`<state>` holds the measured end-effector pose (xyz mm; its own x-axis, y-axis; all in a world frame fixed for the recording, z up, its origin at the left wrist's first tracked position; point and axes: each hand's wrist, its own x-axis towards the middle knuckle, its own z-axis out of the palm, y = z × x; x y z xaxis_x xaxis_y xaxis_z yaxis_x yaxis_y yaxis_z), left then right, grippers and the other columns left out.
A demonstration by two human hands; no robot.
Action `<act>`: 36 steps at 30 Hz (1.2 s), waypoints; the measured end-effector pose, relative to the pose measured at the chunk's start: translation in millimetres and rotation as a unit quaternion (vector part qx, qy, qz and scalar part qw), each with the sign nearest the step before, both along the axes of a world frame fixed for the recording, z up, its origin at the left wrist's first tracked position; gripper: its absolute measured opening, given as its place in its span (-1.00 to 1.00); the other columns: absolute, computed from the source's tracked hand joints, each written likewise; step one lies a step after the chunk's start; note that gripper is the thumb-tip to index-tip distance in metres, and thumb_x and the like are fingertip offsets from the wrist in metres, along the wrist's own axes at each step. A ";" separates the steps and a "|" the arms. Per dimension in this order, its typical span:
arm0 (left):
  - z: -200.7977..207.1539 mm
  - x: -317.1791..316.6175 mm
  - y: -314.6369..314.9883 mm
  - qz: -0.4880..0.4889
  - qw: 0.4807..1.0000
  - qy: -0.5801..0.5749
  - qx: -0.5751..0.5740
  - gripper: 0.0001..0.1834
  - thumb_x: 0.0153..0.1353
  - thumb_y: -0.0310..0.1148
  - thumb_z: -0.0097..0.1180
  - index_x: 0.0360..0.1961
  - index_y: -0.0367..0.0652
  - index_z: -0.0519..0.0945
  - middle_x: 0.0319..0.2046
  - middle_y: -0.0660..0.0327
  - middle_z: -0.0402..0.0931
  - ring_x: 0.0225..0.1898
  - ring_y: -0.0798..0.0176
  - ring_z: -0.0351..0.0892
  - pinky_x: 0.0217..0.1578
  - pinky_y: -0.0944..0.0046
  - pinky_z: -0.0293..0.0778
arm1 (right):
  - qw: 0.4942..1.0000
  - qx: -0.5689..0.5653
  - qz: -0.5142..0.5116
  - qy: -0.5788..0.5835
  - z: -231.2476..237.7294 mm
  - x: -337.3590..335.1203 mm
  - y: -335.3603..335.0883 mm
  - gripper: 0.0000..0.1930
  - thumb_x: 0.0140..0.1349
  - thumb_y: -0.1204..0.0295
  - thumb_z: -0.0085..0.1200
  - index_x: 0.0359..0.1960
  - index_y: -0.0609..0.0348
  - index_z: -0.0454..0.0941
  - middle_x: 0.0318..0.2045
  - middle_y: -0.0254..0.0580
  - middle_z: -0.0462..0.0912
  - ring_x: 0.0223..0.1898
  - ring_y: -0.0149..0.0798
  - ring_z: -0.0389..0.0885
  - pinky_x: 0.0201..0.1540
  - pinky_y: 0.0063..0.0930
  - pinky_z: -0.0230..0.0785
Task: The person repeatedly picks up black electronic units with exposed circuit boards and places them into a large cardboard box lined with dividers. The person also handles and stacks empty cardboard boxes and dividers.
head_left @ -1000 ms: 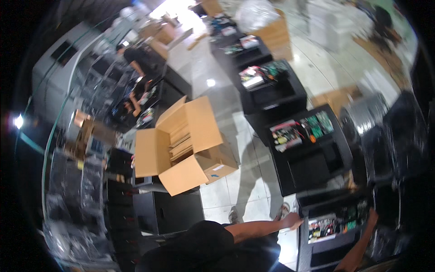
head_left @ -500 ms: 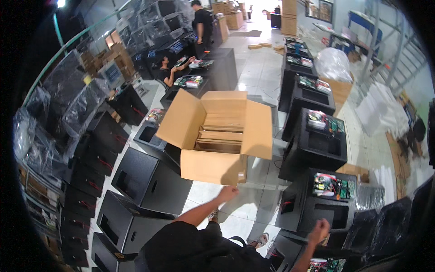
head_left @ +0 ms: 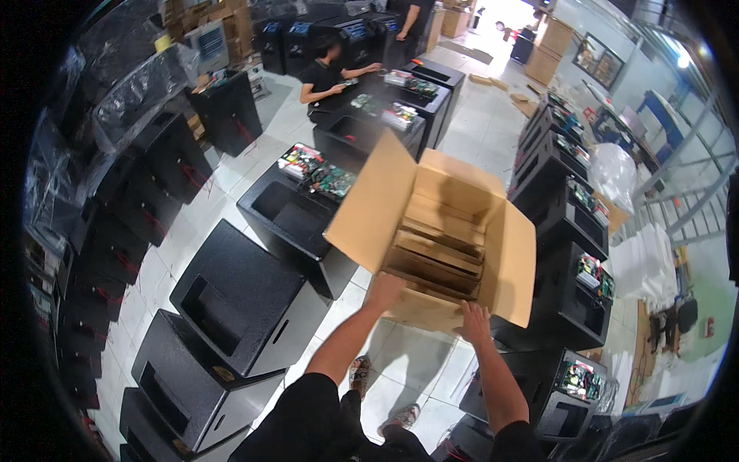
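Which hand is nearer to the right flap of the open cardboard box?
Right. The right hand is at the near edge of the cardboard box, close beside the right flap; the left hand is at the box's near left corner, farther from that flap.

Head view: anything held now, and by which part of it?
The open box, apparently by its near edge: left hand at the left end, right hand at the right end.
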<state>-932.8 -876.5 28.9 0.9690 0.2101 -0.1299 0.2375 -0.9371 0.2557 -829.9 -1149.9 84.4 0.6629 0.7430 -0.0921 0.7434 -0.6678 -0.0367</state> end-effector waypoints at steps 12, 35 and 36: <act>8.9 -42.3 -25.1 0.011 0.999 -0.050 -0.012 -0.75 -0.06 -0.16 0.27 -0.38 -0.03 0.62 -0.37 0.22 0.58 -0.16 0.18 0.52 -0.04 0.09 0.22 | 0.994 0.043 -0.059 0.081 -33.6 -11.6 -14.9 -0.75 -0.03 0.34 0.18 -0.29 0.13 0.55 -0.22 0.00 0.56 -0.11 0.13 0.47 -0.05 -0.04 0.29; 26.7 -185.1 -93.9 0.018 0.993 -0.106 -0.053 -0.79 -0.15 -0.25 0.25 -0.46 -0.06 0.58 -0.39 0.25 0.56 -0.19 0.21 0.50 -0.09 0.16 0.22 | 0.993 0.065 -0.078 0.061 -25.3 -163.6 -83.6 -0.69 -0.05 0.38 0.28 -0.25 0.09 0.51 -0.26 -0.16 0.55 -0.12 -0.04 0.44 -0.08 -0.13 0.22; 26.1 -187.9 -94.6 0.013 0.993 -0.107 -0.053 -0.79 -0.16 -0.25 0.25 -0.46 -0.06 0.58 -0.38 0.25 0.56 -0.19 0.20 0.50 -0.09 0.15 0.22 | 0.993 0.063 -0.084 0.060 -24.9 -169.1 -86.2 -0.69 -0.05 0.37 0.28 -0.25 0.09 0.51 -0.26 -0.16 0.55 -0.12 -0.03 0.44 -0.09 -0.12 0.21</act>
